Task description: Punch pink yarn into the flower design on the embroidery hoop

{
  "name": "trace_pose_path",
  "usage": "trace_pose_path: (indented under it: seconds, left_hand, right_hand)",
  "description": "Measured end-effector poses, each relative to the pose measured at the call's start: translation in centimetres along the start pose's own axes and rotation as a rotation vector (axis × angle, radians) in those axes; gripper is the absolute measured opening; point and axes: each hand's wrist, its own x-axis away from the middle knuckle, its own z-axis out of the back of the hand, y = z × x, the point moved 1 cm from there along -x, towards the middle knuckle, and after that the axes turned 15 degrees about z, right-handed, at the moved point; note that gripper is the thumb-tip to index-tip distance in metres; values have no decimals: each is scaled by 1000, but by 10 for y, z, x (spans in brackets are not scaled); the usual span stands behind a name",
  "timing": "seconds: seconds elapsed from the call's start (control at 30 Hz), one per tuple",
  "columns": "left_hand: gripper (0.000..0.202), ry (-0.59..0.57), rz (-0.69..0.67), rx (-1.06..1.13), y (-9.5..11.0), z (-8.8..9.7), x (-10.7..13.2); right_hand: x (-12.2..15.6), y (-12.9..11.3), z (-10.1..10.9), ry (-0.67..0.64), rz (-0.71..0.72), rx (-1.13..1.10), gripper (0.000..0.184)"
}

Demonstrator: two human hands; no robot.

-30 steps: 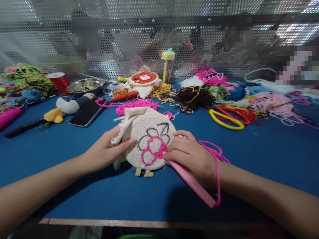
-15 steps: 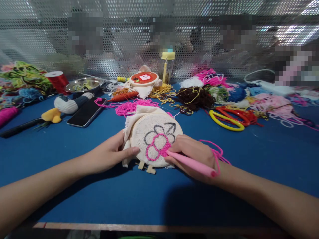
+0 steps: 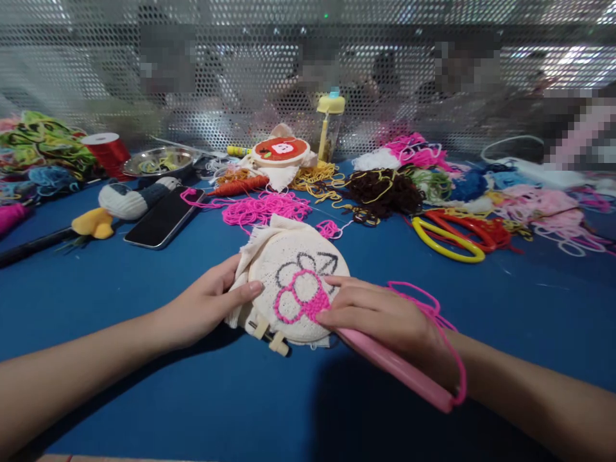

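Note:
My left hand (image 3: pixel 212 292) grips the left edge of a round embroidery hoop (image 3: pixel 332 253), thumb on top of its cream cloth (image 3: pixel 269 250). Dark drawn outlines mark the cloth, with pink loops (image 3: pixel 315 305) worked round two circles and filling a patch beside them. In my right hand (image 3: pixel 385 317) lies a pink punch needle pen (image 3: pixel 399 369), slanting down to the right. Its tip is hidden behind my fingers, which rest at the hoop's right side. Pink yarn (image 3: pixel 459 366) trails from the pen's back end over my wrist. The hoop's wooden screw clamp (image 3: pixel 269 337) points toward me.
Behind the hoop lie pink yarn (image 3: pixel 267 208), dark brown yarn (image 3: pixel 382 192) and a second hoop with red stitching (image 3: pixel 282 149). A phone (image 3: pixel 161 218), metal dish (image 3: pixel 161 163) and red spool (image 3: pixel 106 156) are at left. Yellow-handled scissors (image 3: pixel 447 240) lie right. A perforated metal screen (image 3: pixel 260 64) stands behind.
My right hand has shifted the pen down and right, its back end now lower and nearer me. The hoop has turned and tilted slightly, still in my left hand. The view has shifted slightly.

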Motion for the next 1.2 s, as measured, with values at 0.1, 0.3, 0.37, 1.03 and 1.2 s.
trace_pose_path:
  seconds: [0.1,0.3,0.37,1.03,1.2]
  left_hand:
    - [40,5,9,-19,1,0,0]
    - [31,17,4,-92,4,1,1]
    - [26,24,-6,-112,5,2,1]
    - [16,81,-51,-245,3,5,0]
    - [19,92,-36,-256,4,3,1]
  right_hand:
    - [0,1,-2,-46,17,-38,18]
    - [-1,-5,-1,190,-98,-114,7]
    - [-1,-7,1,237,-124,-125,9]
    - [0,-8,6,328,-173,-98,12]
    - [1,-8,7,329,-177,-82,10]
